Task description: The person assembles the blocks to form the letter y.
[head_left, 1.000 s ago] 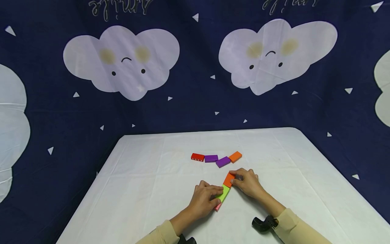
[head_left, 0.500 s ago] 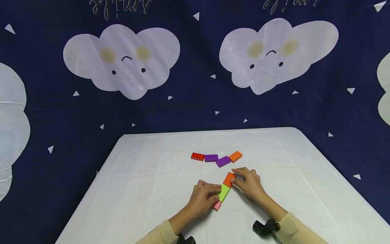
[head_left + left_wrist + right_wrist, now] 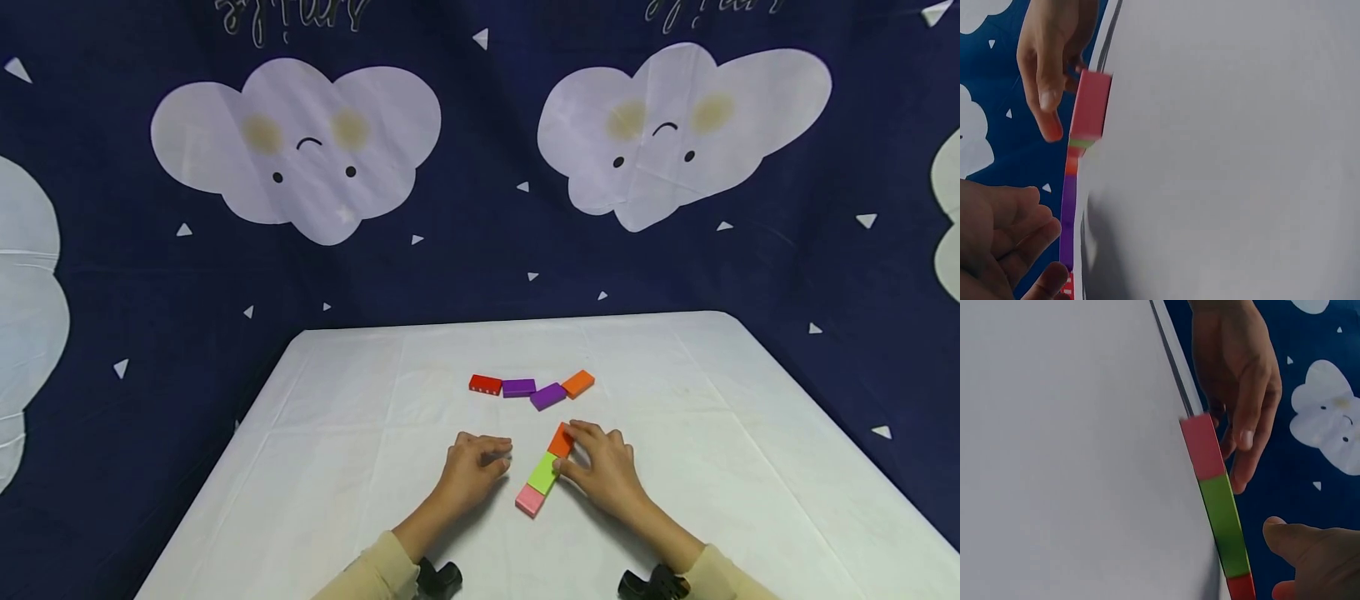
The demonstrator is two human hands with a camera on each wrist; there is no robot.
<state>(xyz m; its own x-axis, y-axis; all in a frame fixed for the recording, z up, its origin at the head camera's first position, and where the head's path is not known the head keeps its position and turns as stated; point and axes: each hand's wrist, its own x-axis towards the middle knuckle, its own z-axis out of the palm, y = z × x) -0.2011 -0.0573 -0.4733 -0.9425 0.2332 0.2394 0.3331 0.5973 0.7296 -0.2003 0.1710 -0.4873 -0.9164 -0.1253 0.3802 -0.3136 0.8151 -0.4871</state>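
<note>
"Where is the row (image 3: 538, 479)?"
"Between your hands: pink block (image 3: 529, 501) nearest your wrists, then green block (image 3: 543, 472), then orange block (image 3: 559, 442). Your left hand (image 3: 467, 475) sits apart, fingers parted, holding nothing."
"And your right hand (image 3: 606, 468)?"
"Thumb and forefinger spread along the row; contact is hard to judge. Nudge evenly, so ends meet square."

Soft, fairly even light leaves the head view bright, with the table (image 3: 337, 467) pale and diffuse shadows beside both hands (image 3: 467, 473) (image 3: 606, 471). Both wrist views look dimmer and greyer, soft-edged shadows falling towards 7 o'clock in the left, 5 o'clock in the right.
</note>
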